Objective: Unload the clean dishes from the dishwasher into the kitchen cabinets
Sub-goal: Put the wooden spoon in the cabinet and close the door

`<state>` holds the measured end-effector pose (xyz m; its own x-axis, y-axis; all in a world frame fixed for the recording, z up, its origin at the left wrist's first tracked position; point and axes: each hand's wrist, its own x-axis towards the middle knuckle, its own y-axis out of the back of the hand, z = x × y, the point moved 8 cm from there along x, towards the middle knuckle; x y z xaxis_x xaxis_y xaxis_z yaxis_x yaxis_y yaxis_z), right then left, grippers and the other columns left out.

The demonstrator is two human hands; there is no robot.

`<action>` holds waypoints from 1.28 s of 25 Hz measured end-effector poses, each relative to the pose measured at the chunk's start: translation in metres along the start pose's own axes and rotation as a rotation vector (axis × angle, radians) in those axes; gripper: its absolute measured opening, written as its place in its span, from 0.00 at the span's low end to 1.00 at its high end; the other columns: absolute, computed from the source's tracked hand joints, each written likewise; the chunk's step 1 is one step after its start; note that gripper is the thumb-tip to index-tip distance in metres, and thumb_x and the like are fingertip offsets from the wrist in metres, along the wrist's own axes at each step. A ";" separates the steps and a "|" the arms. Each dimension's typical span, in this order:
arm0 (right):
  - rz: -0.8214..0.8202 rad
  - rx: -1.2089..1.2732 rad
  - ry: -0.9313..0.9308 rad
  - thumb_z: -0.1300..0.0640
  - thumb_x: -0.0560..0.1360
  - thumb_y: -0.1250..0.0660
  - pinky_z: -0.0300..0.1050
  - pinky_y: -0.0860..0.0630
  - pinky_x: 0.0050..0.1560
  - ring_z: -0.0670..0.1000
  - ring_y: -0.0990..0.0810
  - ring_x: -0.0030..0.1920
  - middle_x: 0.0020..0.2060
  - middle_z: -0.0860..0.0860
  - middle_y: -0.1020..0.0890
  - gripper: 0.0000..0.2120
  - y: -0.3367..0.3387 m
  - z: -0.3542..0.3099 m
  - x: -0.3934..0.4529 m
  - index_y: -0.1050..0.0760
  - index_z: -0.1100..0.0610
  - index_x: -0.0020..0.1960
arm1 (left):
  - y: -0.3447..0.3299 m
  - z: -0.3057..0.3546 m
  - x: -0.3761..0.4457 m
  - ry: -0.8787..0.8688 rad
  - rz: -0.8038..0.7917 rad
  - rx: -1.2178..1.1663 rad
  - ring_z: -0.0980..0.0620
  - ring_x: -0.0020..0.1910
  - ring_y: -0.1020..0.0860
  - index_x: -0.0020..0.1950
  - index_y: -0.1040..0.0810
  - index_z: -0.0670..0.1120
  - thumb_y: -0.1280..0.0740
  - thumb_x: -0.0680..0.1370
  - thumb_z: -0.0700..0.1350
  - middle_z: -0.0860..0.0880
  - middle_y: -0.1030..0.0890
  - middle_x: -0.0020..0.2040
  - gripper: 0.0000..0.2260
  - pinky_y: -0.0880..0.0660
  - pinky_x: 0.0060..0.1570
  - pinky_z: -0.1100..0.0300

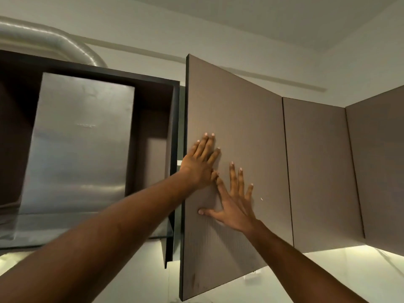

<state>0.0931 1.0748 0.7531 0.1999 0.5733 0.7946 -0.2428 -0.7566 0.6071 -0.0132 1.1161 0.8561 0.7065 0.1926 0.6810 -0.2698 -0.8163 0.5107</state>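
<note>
Taupe, fine-ribbed fronts line the upper kitchen cabinets, seen from below against a pale ceiling (pixel 240 22) and wall. One cabinet door (pixel 236 119) stands ajar, its dark left edge swung out from the carcass; two more doors (pixel 317 162) to its right sit flush and closed, meeting a further run at the corner. Left of the ajar door a dark brown surround frames a brushed-steel extractor chimney (pixel 80 145), and a silver flexible duct (pixel 50 40) curves away above it. Under the cabinets a lit pale wall and a light surface show at the lower right.

Both hands lie flat on the face of the ajar door, near its left edge. The left hand (pixel 200 164) presses higher up, fingers straight and close together, its wrist crossing the door's edge. The right hand (pixel 232 204) rests just below, fingers spread apart and thumb stretched toward the door's left edge; its forefinger touches the heel of the left hand. Neither hand holds anything.

Faint lettering sits on the steel chimney, too blurred to read. No dishes or dishwasher come into view.
</note>
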 end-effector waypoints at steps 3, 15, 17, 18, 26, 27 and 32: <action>-0.093 -0.082 0.085 0.16 0.59 0.34 0.82 0.61 0.73 0.63 0.81 0.76 0.76 0.53 0.81 0.65 -0.012 -0.013 0.026 0.68 0.36 0.82 | -0.024 -0.022 0.026 -0.035 -0.128 -0.081 0.39 0.78 0.74 0.84 0.63 0.52 0.38 0.81 0.64 0.41 0.75 0.79 0.43 0.62 0.81 0.39; -0.112 0.159 -0.175 0.19 0.46 0.24 0.90 0.61 0.64 0.64 0.84 0.73 0.73 0.47 0.84 0.77 -0.094 0.020 0.070 0.76 0.29 0.76 | -0.126 -0.047 0.058 0.024 -0.140 0.095 0.31 0.72 0.80 0.78 0.78 0.49 0.18 0.54 0.70 0.38 0.84 0.72 0.79 0.65 0.75 0.28; -0.122 0.176 -0.161 0.19 0.46 0.24 0.90 0.64 0.63 0.64 0.85 0.73 0.73 0.47 0.84 0.77 -0.096 0.021 0.071 0.75 0.28 0.75 | -0.131 -0.047 0.062 0.022 -0.164 0.093 0.30 0.71 0.81 0.77 0.79 0.49 0.19 0.51 0.71 0.38 0.85 0.71 0.81 0.66 0.74 0.26; -0.121 0.167 -0.144 0.19 0.46 0.24 0.90 0.64 0.62 0.64 0.85 0.73 0.73 0.46 0.84 0.77 -0.097 0.020 0.071 0.75 0.28 0.75 | -0.130 -0.048 0.063 0.028 -0.160 0.090 0.30 0.71 0.81 0.77 0.79 0.49 0.18 0.51 0.71 0.38 0.85 0.71 0.81 0.66 0.74 0.26; -0.218 -0.097 -0.164 0.18 0.58 0.30 0.87 0.54 0.69 0.65 0.69 0.82 0.81 0.48 0.73 0.65 -0.072 0.093 -0.009 0.68 0.32 0.80 | -0.102 0.035 0.047 0.132 -0.191 -0.119 0.24 0.77 0.67 0.82 0.69 0.48 0.19 0.57 0.69 0.33 0.73 0.78 0.74 0.51 0.73 0.22; -0.199 -0.133 -0.221 0.16 0.60 0.34 0.87 0.56 0.69 0.66 0.69 0.82 0.82 0.49 0.71 0.62 -0.062 0.120 -0.037 0.67 0.33 0.81 | -0.098 0.061 0.043 0.053 -0.142 -0.158 0.25 0.79 0.64 0.82 0.67 0.51 0.20 0.59 0.71 0.35 0.70 0.80 0.71 0.50 0.73 0.22; -0.150 -0.319 -0.507 0.14 0.65 0.48 0.87 0.59 0.68 0.67 0.66 0.82 0.84 0.52 0.63 0.52 0.027 0.253 -0.255 0.57 0.34 0.83 | -0.057 0.266 -0.024 -0.306 0.118 -0.308 0.27 0.81 0.57 0.84 0.56 0.59 0.29 0.61 0.78 0.41 0.61 0.84 0.61 0.48 0.69 0.20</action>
<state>0.2754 0.8281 0.5637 0.6612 0.3864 0.6431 -0.4336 -0.5028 0.7478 0.1593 1.0125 0.6709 0.8076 -0.1001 0.5812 -0.5100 -0.6135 0.6029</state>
